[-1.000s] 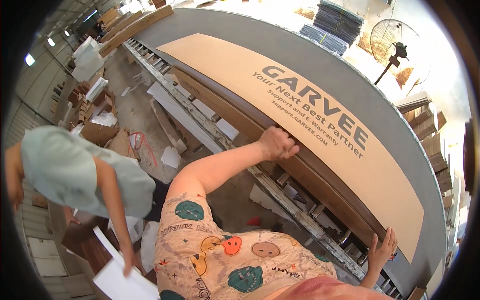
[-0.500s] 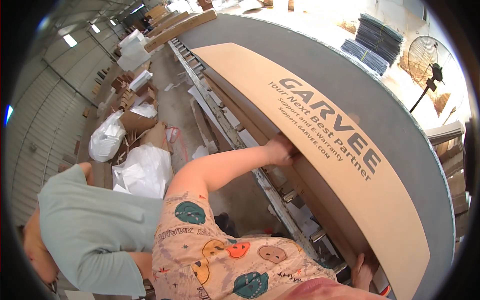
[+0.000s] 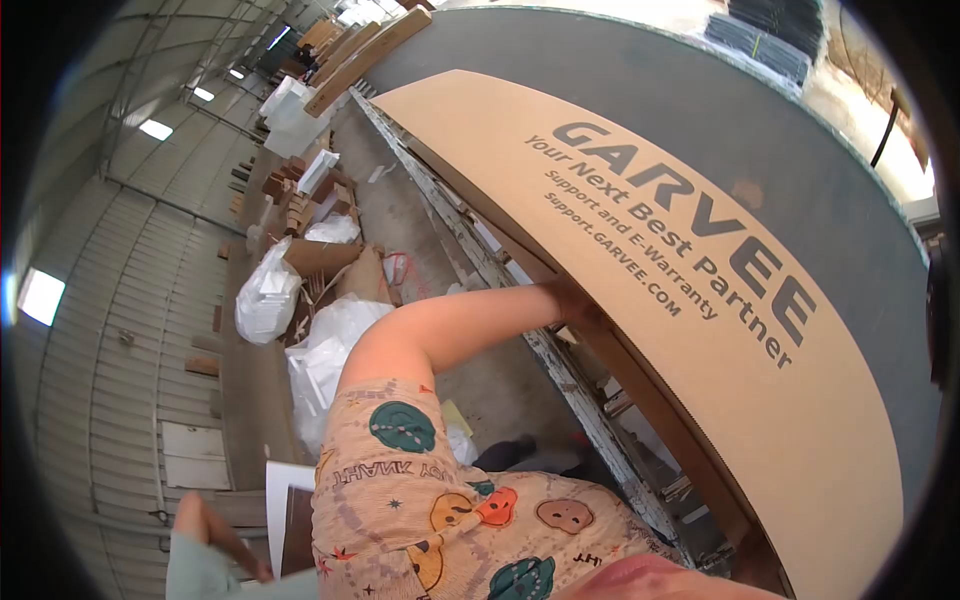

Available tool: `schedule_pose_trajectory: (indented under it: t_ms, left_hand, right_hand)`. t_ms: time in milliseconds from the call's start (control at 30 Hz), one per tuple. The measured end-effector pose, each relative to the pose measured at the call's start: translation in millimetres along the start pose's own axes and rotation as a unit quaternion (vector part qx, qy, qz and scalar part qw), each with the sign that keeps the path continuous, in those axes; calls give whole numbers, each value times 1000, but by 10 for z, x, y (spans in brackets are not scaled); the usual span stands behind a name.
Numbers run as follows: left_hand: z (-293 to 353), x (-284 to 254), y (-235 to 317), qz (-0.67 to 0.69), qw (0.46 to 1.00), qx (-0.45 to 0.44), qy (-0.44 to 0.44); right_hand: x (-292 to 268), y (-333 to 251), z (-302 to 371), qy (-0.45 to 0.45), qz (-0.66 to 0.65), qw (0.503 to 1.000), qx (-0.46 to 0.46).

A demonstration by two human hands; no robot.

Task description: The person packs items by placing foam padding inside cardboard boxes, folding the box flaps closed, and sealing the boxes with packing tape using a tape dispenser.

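Observation:
A long brown cardboard carton (image 3: 640, 235) with dark printing on its broad top panel lies aslant before me. My left hand (image 3: 574, 300) reaches in at the carton's near edge, about halfway along, in shadow under the overhanging top panel. Its fingers are out of sight there. My right hand (image 3: 757, 562) is at the same near side, toward the carton's lower right end. It is dark and mostly covered by the panel, so its fingers cannot be made out.
The carton rests on a wide grey table (image 3: 460, 42) beside a metal-edged rail (image 3: 590, 410). White plastic bags (image 3: 325, 365) and cardboard scraps lie to the left. A co-worker's arm (image 3: 215, 535) shows at lower left. Stacked dark sheets (image 3: 765, 45) stand at the far right.
My view has tilted and shifted, and the carton's printed panel now looks larger. The co-worker has moved mostly out at the lower left. Both my hands sit deeper in shadow.

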State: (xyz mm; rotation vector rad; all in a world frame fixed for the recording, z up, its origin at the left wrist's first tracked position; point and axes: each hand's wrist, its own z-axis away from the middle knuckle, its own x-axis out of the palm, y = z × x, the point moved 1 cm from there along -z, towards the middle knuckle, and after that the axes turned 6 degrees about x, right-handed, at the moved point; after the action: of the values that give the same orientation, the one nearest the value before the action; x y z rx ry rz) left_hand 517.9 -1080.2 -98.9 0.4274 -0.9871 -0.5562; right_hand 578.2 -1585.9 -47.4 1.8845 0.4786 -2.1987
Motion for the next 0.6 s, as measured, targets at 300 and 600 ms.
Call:
schedule_pose_trajectory:
  t_ms: [300, 600]
  left_hand:
    - [106, 200, 202, -232, 923, 293, -92]
    - [462, 132, 527, -596, 484, 629, -121]
  right_hand:
    - [286, -1506, -305, 79, -131, 988, -26]
    - [600, -3261, -1027, 279, 92, 936, -192]
